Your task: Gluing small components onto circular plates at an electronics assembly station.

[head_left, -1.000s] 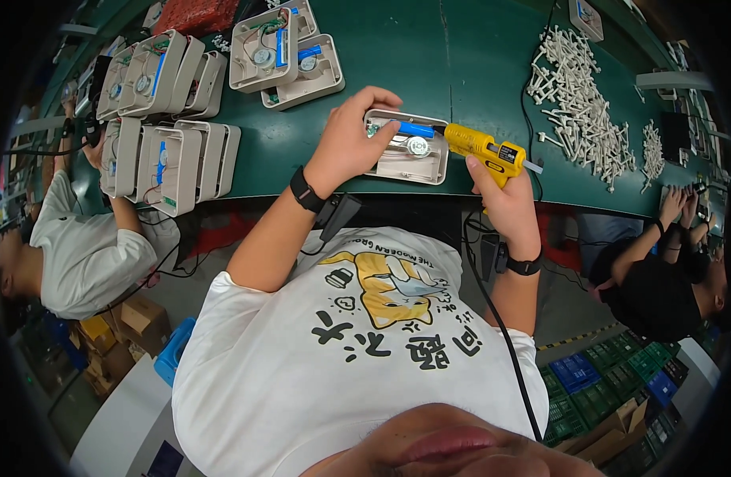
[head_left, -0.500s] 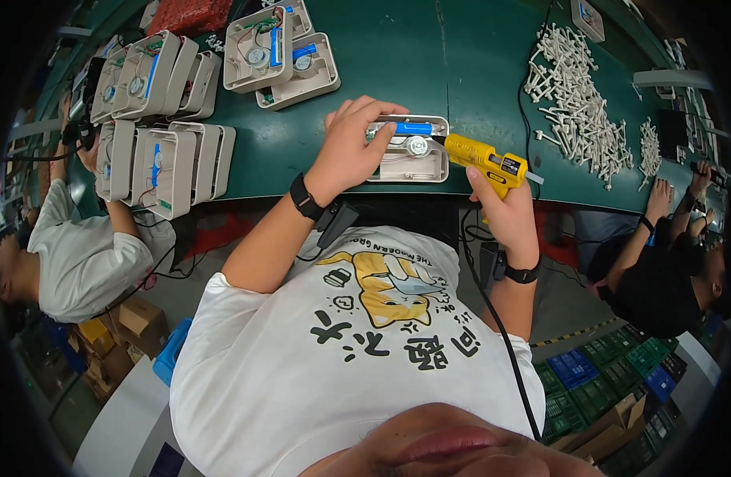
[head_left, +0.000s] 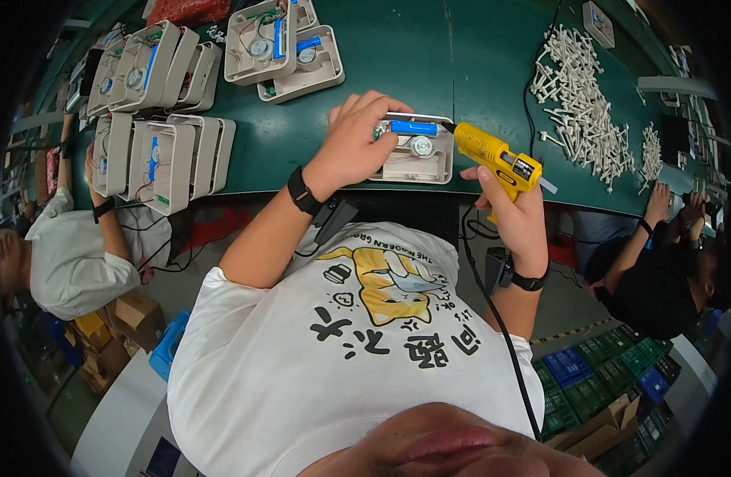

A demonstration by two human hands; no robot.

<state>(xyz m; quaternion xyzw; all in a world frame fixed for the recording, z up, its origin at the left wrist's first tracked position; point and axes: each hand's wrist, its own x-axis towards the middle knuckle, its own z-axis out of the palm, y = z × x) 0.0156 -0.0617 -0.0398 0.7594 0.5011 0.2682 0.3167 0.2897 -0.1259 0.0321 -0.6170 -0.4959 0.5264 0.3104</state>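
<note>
In front of me on the green table lies a white plastic housing (head_left: 411, 169). It contains a blue cylindrical battery (head_left: 414, 128) and a round silvery part (head_left: 421, 146) with thin wires. My left hand (head_left: 359, 137) grips the housing's left end, its thumb bent over the inside and its fingers along the far side. A yellow hot glue gun (head_left: 492, 157) is in my right hand (head_left: 514, 213), the fingers wrapped round its handle. Its dark nozzle points left, at the housing's upper right corner near the battery's end. A glue stick (head_left: 548, 185) pokes out of the gun's back.
Similar housings stand in stacks at the left (head_left: 169, 163) and at the far middle (head_left: 306, 67). A large pile of white plastic pieces (head_left: 576, 103) covers the right side, a cable beside it. The gun's black cord (head_left: 502, 326) hangs past my body. People sit at both sides.
The glue gun and my right hand have shifted slightly right, and the nozzle has come up to the housing's upper right corner. My left hand keeps its hold; its thumb has moved down off the battery.
</note>
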